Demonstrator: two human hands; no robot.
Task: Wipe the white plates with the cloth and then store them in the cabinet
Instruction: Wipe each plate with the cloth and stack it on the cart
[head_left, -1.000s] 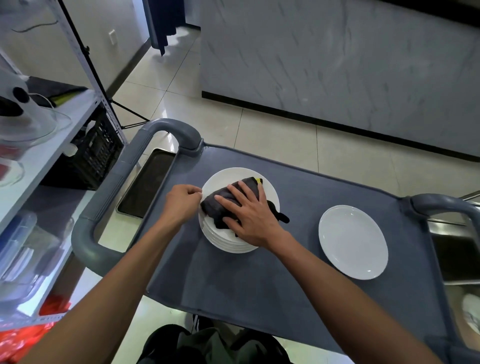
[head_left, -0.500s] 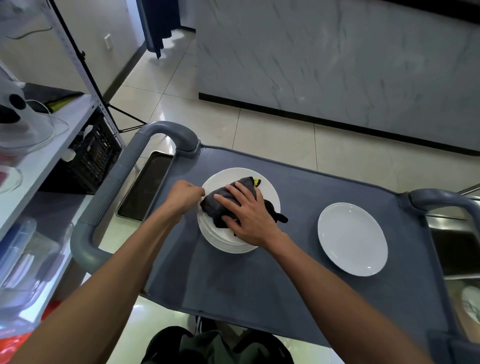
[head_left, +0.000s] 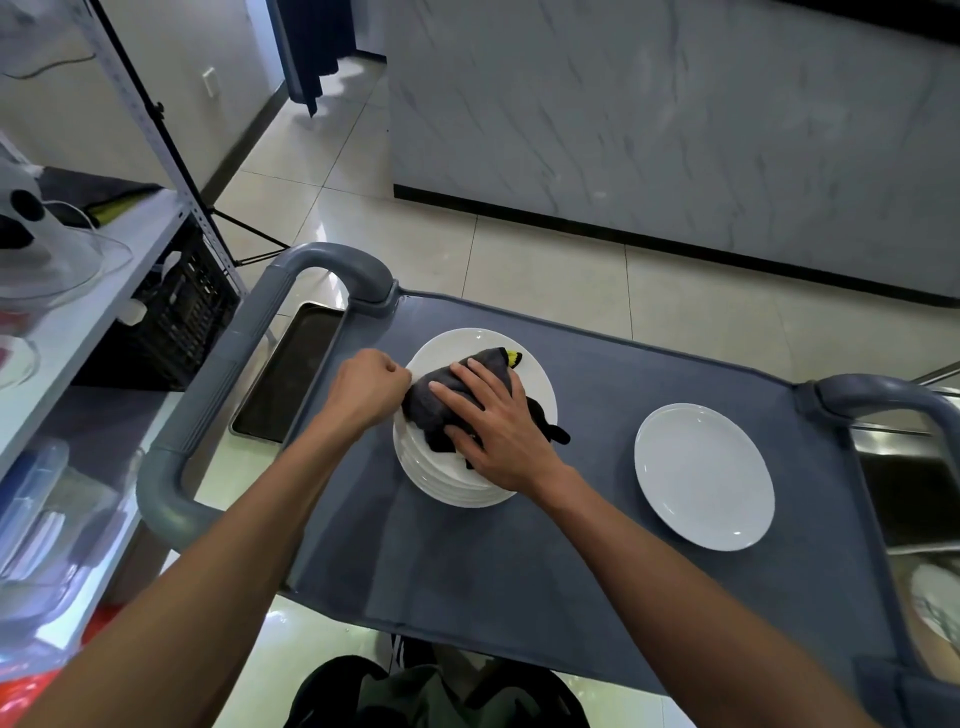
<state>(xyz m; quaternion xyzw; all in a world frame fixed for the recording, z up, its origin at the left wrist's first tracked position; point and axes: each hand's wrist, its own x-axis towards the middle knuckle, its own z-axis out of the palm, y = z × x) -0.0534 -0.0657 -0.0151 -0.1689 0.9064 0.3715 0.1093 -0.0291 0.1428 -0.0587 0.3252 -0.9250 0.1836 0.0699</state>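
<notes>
A stack of white plates (head_left: 441, 480) stands on the grey cart top (head_left: 545, 561), left of centre. A dark grey cloth (head_left: 441, 387) with a yellow tag lies on the top plate. My right hand (head_left: 493, 423) presses flat on the cloth with fingers spread. My left hand (head_left: 370, 387) is closed at the stack's left rim, pinching the edge of the top plate. A single white plate (head_left: 704, 475) lies by itself on the cart to the right.
Grey cart handles curve up at the left (head_left: 208, 395) and right (head_left: 893, 400). A white shelf unit (head_left: 78, 312) with containers stands to the left. A metal tray (head_left: 291, 379) sits below the cart's left end. Marble wall (head_left: 675, 130) lies beyond.
My right hand has shifted the cloth slightly across the top plate. My left hand has stayed at the stack's left rim.
</notes>
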